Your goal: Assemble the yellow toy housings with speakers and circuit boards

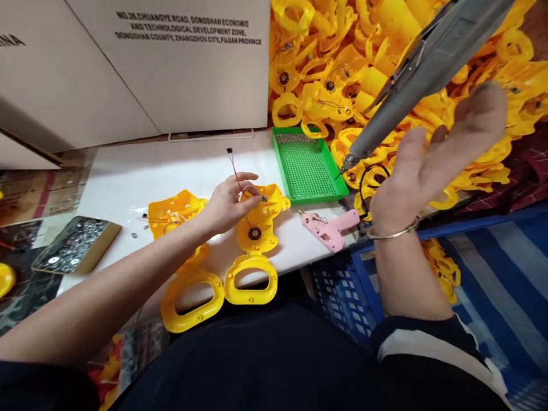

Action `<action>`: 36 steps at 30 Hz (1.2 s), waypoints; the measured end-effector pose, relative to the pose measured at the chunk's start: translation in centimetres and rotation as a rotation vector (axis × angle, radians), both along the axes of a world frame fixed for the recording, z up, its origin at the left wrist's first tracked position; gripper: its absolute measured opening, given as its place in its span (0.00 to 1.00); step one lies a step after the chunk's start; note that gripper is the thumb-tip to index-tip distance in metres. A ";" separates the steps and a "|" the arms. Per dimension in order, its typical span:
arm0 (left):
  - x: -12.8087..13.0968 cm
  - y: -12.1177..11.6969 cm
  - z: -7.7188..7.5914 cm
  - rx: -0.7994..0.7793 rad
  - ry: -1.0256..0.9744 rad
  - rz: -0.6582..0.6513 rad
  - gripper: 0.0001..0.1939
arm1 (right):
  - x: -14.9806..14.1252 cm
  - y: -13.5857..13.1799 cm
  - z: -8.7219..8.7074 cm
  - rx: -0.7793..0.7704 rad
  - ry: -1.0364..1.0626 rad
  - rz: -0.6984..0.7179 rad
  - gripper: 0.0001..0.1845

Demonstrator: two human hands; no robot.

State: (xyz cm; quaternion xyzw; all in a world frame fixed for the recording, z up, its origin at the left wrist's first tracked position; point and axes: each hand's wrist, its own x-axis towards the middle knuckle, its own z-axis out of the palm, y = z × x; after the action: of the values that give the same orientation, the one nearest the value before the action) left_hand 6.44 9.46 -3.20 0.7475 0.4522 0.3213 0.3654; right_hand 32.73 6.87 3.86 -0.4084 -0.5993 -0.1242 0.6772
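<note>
My left hand (231, 204) rests on a yellow plastic shell (269, 220), its fingers curled over the upper part and close to thin wires. A round black speaker (254, 233) sits inside this shell, and a red wire with a black connector (230, 150) sticks out past my fingers. Beside it, partly behind my left forearm, lies a second yellow shell (165, 208) with wires. My right hand (440, 154) is raised, slightly blurred, fingers spread and holding nothing. Just left of it hangs a grey electric screwdriver (398, 103), bit pointing down.
A green tray (280, 165) holds small screws at its far end. A pink glue gun (327, 229) lies at the table edge. Yellow parts (325, 74) pile up behind. A box of metal bits (77, 245) stands left, a blue crate (342, 291) below, white cartons (184, 80) behind.
</note>
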 end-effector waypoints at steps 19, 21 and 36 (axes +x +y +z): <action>0.6 -0.8 -0.3 -0.164 0.156 -0.033 0.13 | 2.3 4.4 -1.7 -0.533 0.239 0.522 0.14; 0.7 -0.9 -0.3 -0.167 0.187 -0.028 0.13 | 2.4 4.2 -2.3 -0.558 0.209 0.450 0.12; 0.7 -1.1 -0.3 -0.160 0.212 -0.004 0.14 | 3.2 4.5 -5.2 -0.552 0.217 0.338 0.23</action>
State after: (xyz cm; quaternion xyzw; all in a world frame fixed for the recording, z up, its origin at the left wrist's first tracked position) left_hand 7.15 8.41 -3.52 0.7468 0.5108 0.2027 0.3746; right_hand 35.92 11.41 -1.30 -0.4818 -0.5941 0.2009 0.6120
